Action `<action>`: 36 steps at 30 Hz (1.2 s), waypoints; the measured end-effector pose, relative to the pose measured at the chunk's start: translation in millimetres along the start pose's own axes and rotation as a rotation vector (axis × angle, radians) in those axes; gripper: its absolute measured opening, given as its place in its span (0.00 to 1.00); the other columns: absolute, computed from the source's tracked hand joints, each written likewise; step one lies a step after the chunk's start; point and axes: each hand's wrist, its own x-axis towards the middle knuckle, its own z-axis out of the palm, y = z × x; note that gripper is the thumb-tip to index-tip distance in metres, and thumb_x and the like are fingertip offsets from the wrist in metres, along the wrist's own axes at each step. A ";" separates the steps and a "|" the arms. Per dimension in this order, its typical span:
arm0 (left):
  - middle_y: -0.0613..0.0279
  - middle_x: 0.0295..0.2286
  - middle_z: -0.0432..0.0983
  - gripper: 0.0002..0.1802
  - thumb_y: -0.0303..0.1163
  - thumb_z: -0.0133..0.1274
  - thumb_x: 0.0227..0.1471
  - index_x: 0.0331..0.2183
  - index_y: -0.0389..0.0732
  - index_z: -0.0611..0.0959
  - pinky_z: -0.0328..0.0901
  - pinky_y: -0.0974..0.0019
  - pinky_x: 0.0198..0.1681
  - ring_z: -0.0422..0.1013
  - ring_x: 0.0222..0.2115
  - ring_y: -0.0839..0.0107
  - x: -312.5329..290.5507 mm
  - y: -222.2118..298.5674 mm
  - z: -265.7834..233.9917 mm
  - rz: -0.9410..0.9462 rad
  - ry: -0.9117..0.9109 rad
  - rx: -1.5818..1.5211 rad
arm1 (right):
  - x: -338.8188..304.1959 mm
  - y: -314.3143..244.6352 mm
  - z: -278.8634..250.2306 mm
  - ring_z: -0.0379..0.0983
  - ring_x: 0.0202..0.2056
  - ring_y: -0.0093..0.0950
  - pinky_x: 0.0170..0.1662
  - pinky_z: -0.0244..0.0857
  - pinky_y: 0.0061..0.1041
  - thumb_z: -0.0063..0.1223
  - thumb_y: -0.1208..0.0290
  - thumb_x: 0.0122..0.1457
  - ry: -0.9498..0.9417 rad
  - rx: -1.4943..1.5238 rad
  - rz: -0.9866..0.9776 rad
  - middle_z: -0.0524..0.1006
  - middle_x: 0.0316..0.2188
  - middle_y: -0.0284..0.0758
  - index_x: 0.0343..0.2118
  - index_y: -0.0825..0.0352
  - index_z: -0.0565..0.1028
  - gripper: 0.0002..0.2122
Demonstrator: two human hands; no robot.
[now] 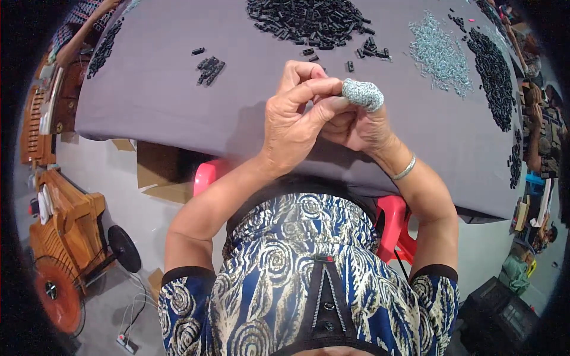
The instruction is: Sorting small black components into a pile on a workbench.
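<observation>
My left hand (295,115) and my right hand (369,132) meet over the near edge of the cloth-covered table (160,89). A grey knitted finger cover (363,95) sits on my right thumb. The thumb and forefinger of my left hand are pinched together right beside the cover; what is between them is too small or hidden to tell. My right fingers curl in behind the left fingertips, partly hidden by them, and whatever they grip does not show. Beyond the hands lies a large pile of small black plastic parts (309,22).
A small cluster of black parts (210,70) lies to the left. At right are a heap of small silvery pieces (440,53) and a long black pile (493,80). A red plastic stool (392,222) is by my body; a wooden wheeled cart (68,219) stands left.
</observation>
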 end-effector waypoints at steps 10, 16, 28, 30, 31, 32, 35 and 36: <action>0.65 0.33 0.67 0.11 0.23 0.61 0.44 0.34 0.35 0.82 0.63 0.75 0.36 0.66 0.33 0.78 1.4 -3.1 0.3 -0.049 0.062 0.119 | 7.3 -4.6 0.8 0.48 0.14 0.15 0.16 0.42 0.16 0.46 0.46 0.54 0.053 0.015 0.044 0.54 0.12 0.20 0.24 0.57 0.70 0.17; 0.62 0.31 0.71 0.09 0.23 0.62 0.41 0.30 0.35 0.83 0.64 0.74 0.33 0.68 0.31 0.76 5.9 -1.6 -5.6 0.004 0.053 0.239 | 14.5 -4.2 -7.6 0.46 0.14 0.16 0.16 0.40 0.15 0.34 0.40 0.57 -0.072 0.083 0.088 0.52 0.12 0.20 0.24 0.59 0.68 0.24; 0.62 0.26 0.74 0.08 0.25 0.60 0.39 0.29 0.39 0.84 0.66 0.69 0.30 0.72 0.26 0.72 36.7 9.6 -68.6 0.040 0.073 0.789 | 18.2 -36.3 -30.4 0.47 0.18 0.13 0.17 0.38 0.13 0.36 0.61 0.61 0.214 -0.390 -0.508 0.53 0.18 0.22 0.21 0.58 0.59 0.12; 0.59 0.26 0.74 0.07 0.26 0.59 0.41 0.29 0.38 0.84 0.67 0.68 0.31 0.72 0.26 0.70 35.4 5.6 -97.6 -0.018 0.126 0.834 | 15.1 -42.6 -30.9 0.46 0.17 0.13 0.17 0.39 0.14 0.35 0.61 0.63 0.255 -0.452 -0.563 0.53 0.17 0.22 0.21 0.59 0.58 0.14; 0.59 0.26 0.74 0.07 0.26 0.59 0.42 0.29 0.38 0.83 0.68 0.68 0.32 0.73 0.26 0.69 35.0 1.5 -112.7 -0.045 0.164 0.842 | 14.1 -45.6 -33.3 0.46 0.17 0.13 0.17 0.39 0.14 0.34 0.59 0.63 0.265 -0.495 -0.567 0.53 0.16 0.22 0.21 0.59 0.58 0.15; 0.58 0.26 0.75 0.08 0.27 0.59 0.42 0.30 0.37 0.83 0.67 0.68 0.32 0.73 0.26 0.69 34.6 -3.6 -128.4 -0.031 0.197 0.904 | 14.7 -47.0 -33.3 0.49 0.16 0.12 0.16 0.43 0.13 0.39 0.62 0.63 0.220 -0.396 -0.595 0.58 0.16 0.23 0.21 0.61 0.63 0.14; 0.56 0.27 0.75 0.09 0.30 0.60 0.43 0.30 0.37 0.83 0.67 0.66 0.33 0.73 0.26 0.67 39.5 -4.6 -147.8 -0.046 0.280 1.001 | 13.4 -53.2 -28.4 0.52 0.16 0.12 0.14 0.47 0.12 0.40 0.68 0.63 0.340 -0.452 -0.631 0.60 0.16 0.24 0.24 0.64 0.67 0.11; 0.56 0.28 0.75 0.10 0.31 0.60 0.44 0.30 0.37 0.83 0.67 0.66 0.33 0.73 0.26 0.67 39.9 -6.1 -154.0 -0.037 0.281 1.061 | 13.2 -56.4 -32.4 0.55 0.15 0.12 0.14 0.50 0.13 0.40 0.72 0.62 0.329 -0.427 -0.649 0.63 0.16 0.25 0.27 0.66 0.69 0.08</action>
